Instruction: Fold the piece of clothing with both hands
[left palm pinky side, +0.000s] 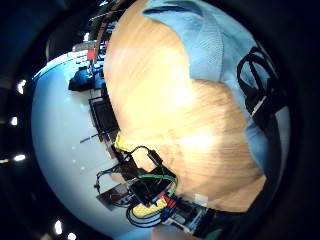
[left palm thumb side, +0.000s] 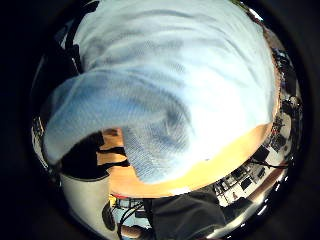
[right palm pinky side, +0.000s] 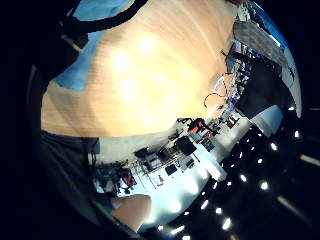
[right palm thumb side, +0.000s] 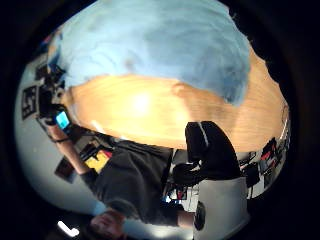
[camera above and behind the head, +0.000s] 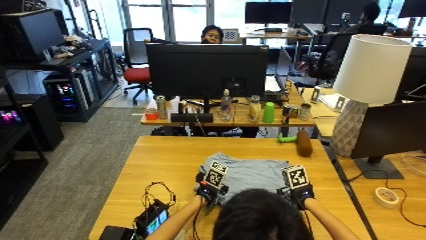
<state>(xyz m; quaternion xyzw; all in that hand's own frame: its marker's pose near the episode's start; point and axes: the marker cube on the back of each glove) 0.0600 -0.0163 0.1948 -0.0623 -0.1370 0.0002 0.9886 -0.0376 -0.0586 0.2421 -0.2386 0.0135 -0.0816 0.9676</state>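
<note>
- I see the light blue knitted garment (camera above and behind the head: 247, 172) lying at lower centre of the outside view, on the wooden worktop (camera above and behind the head: 166, 165)
- My left hand (camera above and behind the head: 210, 187) and right hand (camera above and behind the head: 299, 189) sit at its near corners; finger state I cannot tell
- Likely an early fold: next, lift the near edge away from me

— What colour is the piece of clothing (camera above and behind the head: 247, 172)?
— Pale grey-blue, plain, with no print showing.
— And the counter (camera above and behind the head: 166, 162) under it?
— Light honey-toned wood with a faint grain.
— The hands?
— The left hand (camera above and behind the head: 208, 190) and right hand (camera above and behind the head: 301, 192) both wear black gloves.
— Anything else with colour nearby?
— A white lamp shade (camera above and behind the head: 370, 61) on a pale patterned base, and a green bottle (camera above and behind the head: 268, 112) on the far desk.
</note>
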